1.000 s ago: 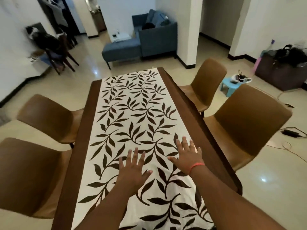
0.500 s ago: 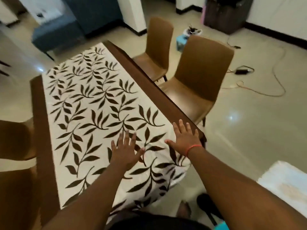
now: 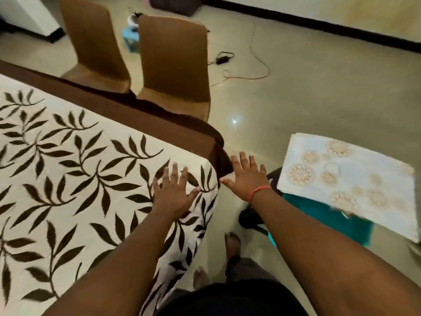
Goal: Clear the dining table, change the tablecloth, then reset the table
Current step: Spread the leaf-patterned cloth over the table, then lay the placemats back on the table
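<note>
Nearest the camera: dark clothing, 2 bare feet [image 3: 232,244] on the glossy beige tile floor [image 3: 319,106]. Both forearms reached forward. Left hand [image 3: 174,195] lay flat, fingers straight and spread, palm pressed on the cream tablecloth with dark brown leaf print [image 3: 75,169], close to its near right corner where the cloth dropped over the table end. Right hand [image 3: 247,177] was also open, fingers spread and straight, holding nothing; it sat just off the corner of the dark brown wooden dining table [image 3: 141,119], thumb tip by the cloth's hanging edge, contact unclear from blur. The cloth's long axis ran away to the left of frame, so the corner lay between the 2 hands. Right hand was nearer the folded cream fabric with beige round floral motifs [image 3: 348,176], which rested on something teal to the right, well apart from the table. Likely step: smoothing the cloth, near finished. Farther: 2 brown moulded chairs [image 3: 173,62] against the table's far side, then a cable and adapter [image 3: 224,57] on the floor.
</note>
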